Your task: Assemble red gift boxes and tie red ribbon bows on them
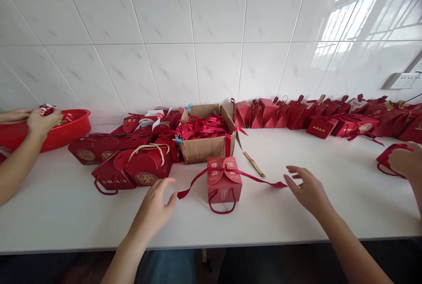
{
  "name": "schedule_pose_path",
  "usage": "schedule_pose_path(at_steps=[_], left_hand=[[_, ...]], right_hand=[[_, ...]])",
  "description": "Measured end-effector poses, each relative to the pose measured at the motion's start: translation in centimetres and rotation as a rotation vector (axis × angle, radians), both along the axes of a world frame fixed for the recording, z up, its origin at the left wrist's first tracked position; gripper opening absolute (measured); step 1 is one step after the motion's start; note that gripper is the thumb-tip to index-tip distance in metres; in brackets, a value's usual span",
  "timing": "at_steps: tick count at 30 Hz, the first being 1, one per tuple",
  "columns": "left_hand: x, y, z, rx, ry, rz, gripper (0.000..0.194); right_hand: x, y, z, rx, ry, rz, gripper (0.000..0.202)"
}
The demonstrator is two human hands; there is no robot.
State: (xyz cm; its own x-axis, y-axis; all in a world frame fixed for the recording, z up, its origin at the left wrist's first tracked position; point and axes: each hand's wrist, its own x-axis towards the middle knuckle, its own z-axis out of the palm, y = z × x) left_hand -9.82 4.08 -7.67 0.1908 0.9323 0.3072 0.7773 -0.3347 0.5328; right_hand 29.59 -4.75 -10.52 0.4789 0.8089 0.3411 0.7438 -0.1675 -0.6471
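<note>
A red gift box (224,187) stands upright on the white table (184,227), in front of me. A dark red ribbon (257,177) crosses its top, and its two tails spread out left and right. A red cord handle hangs at the box's front. Left of the box, my left hand (157,205) is open and empty, near the left ribbon tail's tip. My right hand (306,189) is also open and empty, just beyond the right tail's tip, fingers apart.
Behind the box sits a cardboard carton (206,150) of red ribbons. Red boxes (132,167) stand at left, more (296,114) along the wall. A gold strip (253,164) lies right of the carton. Other people's hands work at a red basin (70,132) and at far right.
</note>
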Motion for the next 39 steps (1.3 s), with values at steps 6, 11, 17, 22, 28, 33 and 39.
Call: schedule_pose_path(at_steps=[6,11,17,22,28,33,39], left_hand=[[5.5,-0.2,5.1,0.11,-0.012,-0.372,0.012],[9.6,1.7,7.9,0.004,0.108,-0.562,0.009],[10.0,2.0,8.8,-0.086,0.176,-0.609,0.009],[9.6,2.1,7.8,-0.064,0.169,-0.604,0.008],[9.4,2.7,6.7,-0.051,0.121,-0.631,0.01],[9.3,3.0,6.3,-0.031,0.119,-0.618,0.01],[10.0,3.1,6.9,0.054,0.219,-0.62,0.006]], right_hand=[[-5.0,2.7,6.4,0.244,-0.086,0.518,0.018],[-8.6,5.9,8.7,0.129,-0.096,0.894,0.011],[-9.1,6.7,7.9,-0.025,-0.056,0.929,0.031],[-9.1,6.7,7.0,0.028,-0.023,0.901,0.033],[-9.5,6.9,6.5,0.053,-0.038,0.864,0.026],[-9.3,7.0,6.3,0.056,-0.004,0.934,0.022],[-8.6,6.8,6.3,0.062,0.046,0.984,0.009]])
